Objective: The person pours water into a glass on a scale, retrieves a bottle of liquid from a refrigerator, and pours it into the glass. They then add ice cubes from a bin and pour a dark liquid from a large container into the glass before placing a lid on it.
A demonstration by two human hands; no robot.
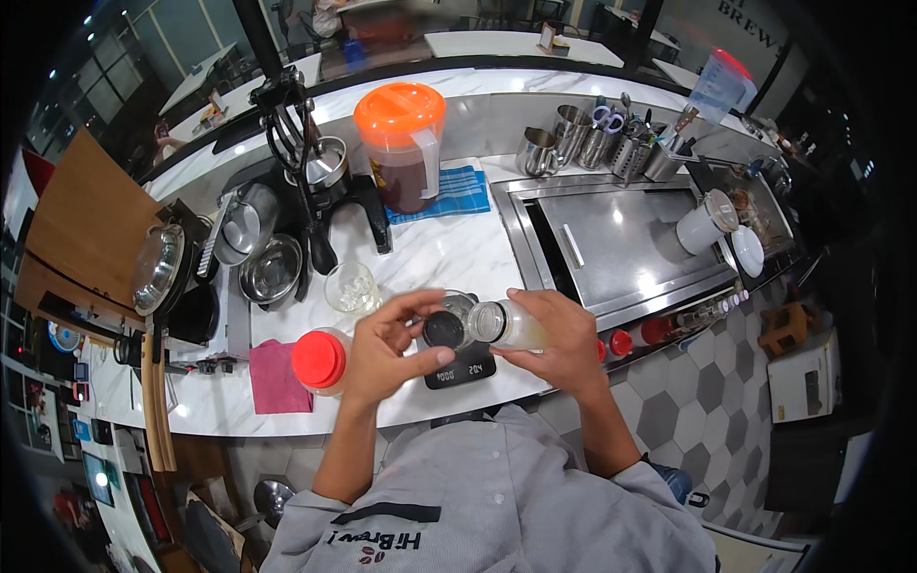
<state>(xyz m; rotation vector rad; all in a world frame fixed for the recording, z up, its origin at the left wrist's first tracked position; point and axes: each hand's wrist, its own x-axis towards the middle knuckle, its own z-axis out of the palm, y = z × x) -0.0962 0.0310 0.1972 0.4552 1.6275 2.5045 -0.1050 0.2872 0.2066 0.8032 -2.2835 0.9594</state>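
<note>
My left hand has its thumb and fingers around a black round lid. In my right hand is a small transparent bottle, tipped sideways with its uncapped mouth towards the lid. Pale, cloudy contents show inside it. Under both hands lies a black digital scale with lit digits. A glass vessel appears to stand on the scale, mostly hidden by my hands and the bottle. Left of my left hand stands a jar with a red lid. A drinking glass is just beyond that hand.
An orange-lidded pitcher stands at the back on a blue cloth. To its left is a manual lever press. Steel bowls and a pink cloth lie left. A steel chest lid with a white canister fills the right.
</note>
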